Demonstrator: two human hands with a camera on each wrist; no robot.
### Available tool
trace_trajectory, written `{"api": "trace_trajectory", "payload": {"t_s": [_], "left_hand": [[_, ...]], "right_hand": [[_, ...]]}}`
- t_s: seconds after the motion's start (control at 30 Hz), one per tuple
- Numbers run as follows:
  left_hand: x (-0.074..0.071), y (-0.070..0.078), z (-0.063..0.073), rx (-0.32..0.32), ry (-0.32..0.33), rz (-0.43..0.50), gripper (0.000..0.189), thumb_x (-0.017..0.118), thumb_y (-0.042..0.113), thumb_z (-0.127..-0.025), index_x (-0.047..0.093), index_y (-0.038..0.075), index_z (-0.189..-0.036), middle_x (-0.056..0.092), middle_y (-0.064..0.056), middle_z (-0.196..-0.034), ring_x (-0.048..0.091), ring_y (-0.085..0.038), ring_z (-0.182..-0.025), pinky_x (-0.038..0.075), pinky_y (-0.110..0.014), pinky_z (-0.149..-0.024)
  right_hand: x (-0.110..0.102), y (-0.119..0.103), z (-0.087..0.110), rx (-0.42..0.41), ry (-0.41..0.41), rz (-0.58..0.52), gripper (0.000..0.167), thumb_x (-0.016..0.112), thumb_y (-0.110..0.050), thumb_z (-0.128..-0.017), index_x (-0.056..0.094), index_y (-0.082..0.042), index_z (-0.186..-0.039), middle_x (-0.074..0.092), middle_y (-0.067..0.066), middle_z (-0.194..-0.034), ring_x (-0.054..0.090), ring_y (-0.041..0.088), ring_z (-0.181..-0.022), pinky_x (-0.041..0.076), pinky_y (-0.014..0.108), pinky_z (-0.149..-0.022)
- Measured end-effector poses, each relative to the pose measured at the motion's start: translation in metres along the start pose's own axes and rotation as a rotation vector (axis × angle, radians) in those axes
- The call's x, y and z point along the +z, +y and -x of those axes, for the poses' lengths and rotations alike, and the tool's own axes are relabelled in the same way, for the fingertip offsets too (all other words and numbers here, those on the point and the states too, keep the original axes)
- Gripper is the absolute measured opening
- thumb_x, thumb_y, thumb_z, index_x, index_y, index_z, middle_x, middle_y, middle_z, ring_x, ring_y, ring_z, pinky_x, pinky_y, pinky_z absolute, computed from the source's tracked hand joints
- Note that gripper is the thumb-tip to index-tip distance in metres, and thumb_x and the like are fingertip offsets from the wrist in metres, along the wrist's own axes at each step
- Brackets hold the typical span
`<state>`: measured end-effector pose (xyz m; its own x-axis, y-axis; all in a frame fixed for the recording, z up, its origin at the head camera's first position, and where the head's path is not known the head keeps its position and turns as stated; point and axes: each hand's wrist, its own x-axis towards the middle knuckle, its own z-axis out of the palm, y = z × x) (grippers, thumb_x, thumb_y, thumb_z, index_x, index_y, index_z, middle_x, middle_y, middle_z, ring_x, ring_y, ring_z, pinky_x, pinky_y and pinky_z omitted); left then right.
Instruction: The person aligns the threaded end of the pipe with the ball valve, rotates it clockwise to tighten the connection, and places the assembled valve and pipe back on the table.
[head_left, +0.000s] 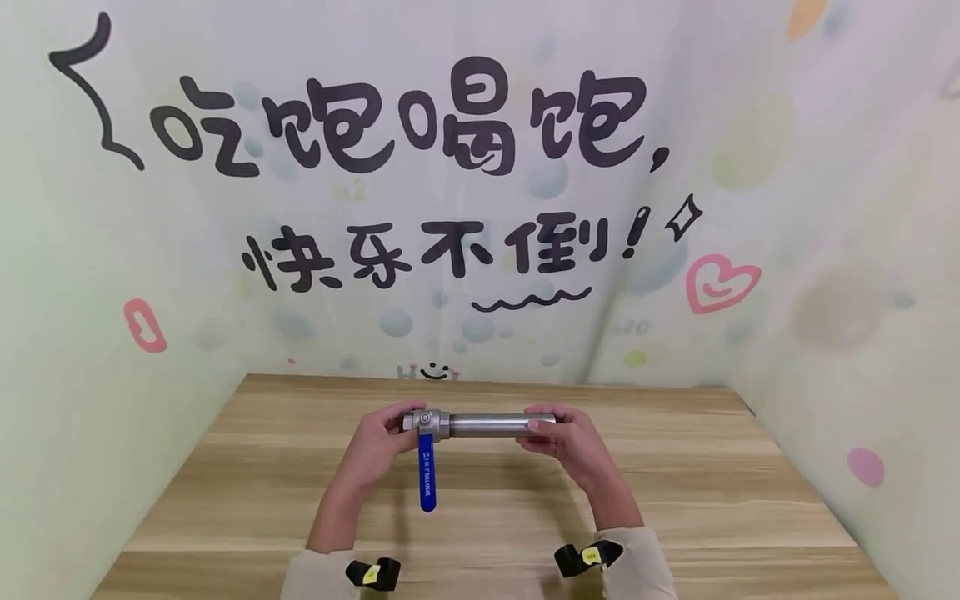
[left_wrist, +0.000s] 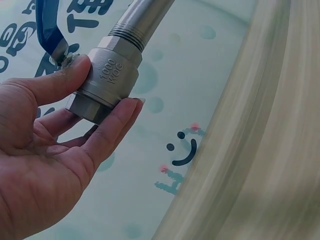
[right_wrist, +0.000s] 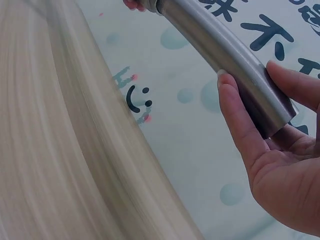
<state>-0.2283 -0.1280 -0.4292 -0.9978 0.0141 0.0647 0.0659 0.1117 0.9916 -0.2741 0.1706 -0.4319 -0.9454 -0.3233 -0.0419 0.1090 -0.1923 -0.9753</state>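
Note:
Above the table a metal ball valve (head_left: 425,422) with a blue lever handle (head_left: 427,475) is joined to a straight steel pipe (head_left: 487,426). My left hand (head_left: 377,442) grips the valve body, its thumb beside the lever's base. Some thread shows where the pipe (left_wrist: 145,22) enters the valve (left_wrist: 107,80) in the left wrist view. At the pipe's other end my right hand (head_left: 576,442) holds the tube between thumb and fingers. The lever points toward me, across the pipe's length. Part of the pipe's free end is hidden behind the right fingers in the head view.
A wood-grain table (head_left: 480,533) lies below both hands. Behind it stands a pale printed backdrop (head_left: 480,342) with black lettering, and similar sheets close in the sides. Black camera mounts (head_left: 373,574) sit at the cuffs.

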Motion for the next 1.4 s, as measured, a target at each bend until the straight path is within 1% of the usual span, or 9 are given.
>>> {"api": "trace_trajectory", "payload": {"t_s": [0.2, 0.43, 0.57, 0.8, 0.9, 0.97, 1.07, 1.27, 1.4], "left_hand": [[-0.007, 0.005, 0.003, -0.004, -0.013, 0.007, 0.038, 0.064, -0.003, -0.089, 0.064, 0.005, -0.126, 0.059, -0.019, -0.125, 0.061, -0.024, -0.107, 0.054, -0.028, -0.082], [-0.01, 0.007, 0.003, 0.005, -0.037, 0.028, 0.038, 0.064, -0.003, -0.089, 0.063, 0.004, -0.127, 0.06, -0.019, -0.124, 0.061, -0.021, -0.103, 0.053, -0.026, -0.08], [-0.01, 0.008, 0.002, 0.014, -0.039, 0.029, 0.038, 0.063, -0.004, -0.09, 0.062, 0.003, -0.127, 0.06, -0.02, -0.124, 0.061, -0.02, -0.102, 0.054, -0.026, -0.079], [-0.012, 0.009, 0.003, 0.007, -0.025, 0.026, 0.039, 0.064, -0.003, -0.089, 0.062, 0.003, -0.128, 0.06, -0.02, -0.126, 0.062, -0.02, -0.101, 0.054, -0.026, -0.079], [-0.012, 0.01, 0.004, 0.008, -0.021, 0.027, 0.039, 0.064, -0.004, -0.089, 0.062, 0.003, -0.128, 0.059, -0.02, -0.125, 0.062, -0.02, -0.1, 0.054, -0.026, -0.078], [-0.012, 0.01, 0.004, 0.008, -0.02, 0.03, 0.039, 0.064, -0.004, -0.089, 0.063, 0.002, -0.128, 0.059, -0.02, -0.125, 0.062, -0.02, -0.1, 0.054, -0.026, -0.078], [-0.012, 0.011, 0.004, 0.009, -0.02, 0.034, 0.039, 0.063, -0.004, -0.089, 0.063, 0.002, -0.127, 0.059, -0.021, -0.124, 0.061, -0.021, -0.099, 0.054, -0.027, -0.078], [-0.013, 0.011, 0.007, -0.002, -0.01, 0.027, 0.038, 0.064, -0.003, -0.089, 0.063, 0.003, -0.127, 0.06, -0.019, -0.123, 0.062, -0.02, -0.097, 0.054, -0.027, -0.077], [-0.014, 0.012, 0.008, 0.003, -0.012, 0.028, 0.038, 0.064, -0.001, -0.09, 0.063, 0.003, -0.127, 0.06, -0.02, -0.124, 0.062, -0.02, -0.098, 0.054, -0.027, -0.077]], "right_hand": [[0.004, -0.004, 0.001, 0.022, -0.044, 0.002, 0.024, 0.067, -0.004, -0.087, 0.064, 0.004, -0.109, 0.056, 0.018, -0.109, 0.071, 0.026, -0.084, 0.057, 0.038, -0.081], [0.005, -0.007, 0.004, 0.025, -0.08, 0.017, 0.037, 0.067, -0.008, -0.088, 0.057, 0.013, -0.118, 0.059, 0.018, -0.107, 0.071, 0.024, -0.085, 0.057, 0.036, -0.081], [0.005, -0.008, 0.005, 0.03, -0.087, 0.02, 0.041, 0.068, -0.008, -0.089, 0.054, 0.015, -0.121, 0.058, 0.018, -0.109, 0.071, 0.025, -0.086, 0.056, 0.037, -0.082], [0.007, -0.01, 0.005, 0.033, -0.094, 0.031, 0.034, 0.068, -0.002, -0.087, 0.061, 0.008, -0.119, 0.052, 0.024, -0.119, 0.07, 0.029, -0.091, 0.055, 0.04, -0.085], [0.009, -0.011, 0.006, 0.033, -0.107, 0.038, 0.036, 0.068, 0.002, -0.085, 0.061, 0.008, -0.12, 0.051, 0.026, -0.121, 0.07, 0.029, -0.092, 0.055, 0.04, -0.086], [0.01, -0.012, 0.006, 0.031, -0.111, 0.039, 0.039, 0.068, 0.005, -0.083, 0.059, 0.009, -0.121, 0.051, 0.026, -0.121, 0.07, 0.028, -0.092, 0.054, 0.04, -0.086], [0.011, -0.013, 0.007, 0.017, -0.109, 0.034, 0.038, 0.067, 0.007, -0.082, 0.061, 0.007, -0.119, 0.051, 0.026, -0.12, 0.07, 0.028, -0.091, 0.055, 0.04, -0.086], [0.012, -0.01, 0.008, 0.014, -0.091, -0.004, 0.027, 0.065, 0.007, -0.084, 0.068, -0.006, -0.108, 0.051, 0.021, -0.115, 0.071, 0.028, -0.088, 0.056, 0.039, -0.084], [0.013, -0.01, 0.008, 0.003, -0.074, -0.021, 0.025, 0.065, 0.006, -0.085, 0.069, -0.009, -0.105, 0.053, 0.02, -0.112, 0.071, 0.026, -0.085, 0.056, 0.038, -0.082]]}}
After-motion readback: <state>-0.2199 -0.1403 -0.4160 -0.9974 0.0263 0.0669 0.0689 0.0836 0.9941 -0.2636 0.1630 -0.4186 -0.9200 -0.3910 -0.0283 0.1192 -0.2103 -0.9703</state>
